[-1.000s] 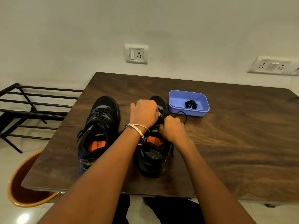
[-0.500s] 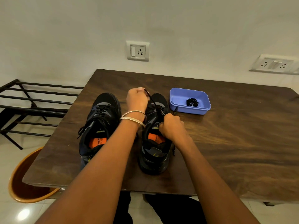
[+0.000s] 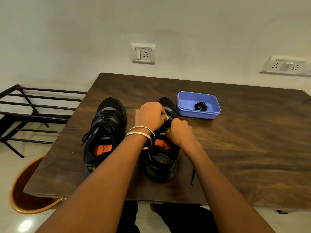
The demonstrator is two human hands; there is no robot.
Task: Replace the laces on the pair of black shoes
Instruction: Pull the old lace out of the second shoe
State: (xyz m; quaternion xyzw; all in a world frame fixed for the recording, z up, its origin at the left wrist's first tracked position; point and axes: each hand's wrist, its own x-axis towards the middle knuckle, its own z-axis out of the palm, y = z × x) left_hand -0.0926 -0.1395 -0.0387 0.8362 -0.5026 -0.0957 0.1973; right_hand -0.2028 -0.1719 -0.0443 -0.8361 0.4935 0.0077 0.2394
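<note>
We see both bare forearms reaching forward from the near edge of the view and converging toward the middle. Our left hand (image 3: 150,115) lies knuckles up, fingers curled downward, with thin silver metal bangles (image 3: 143,134) round its wrist. Our right hand (image 3: 179,132) sits just beside it, nearly touching, closed in a loose fist with the thumb side turned toward the left hand. What the fingertips pinch is hidden from us.
</note>
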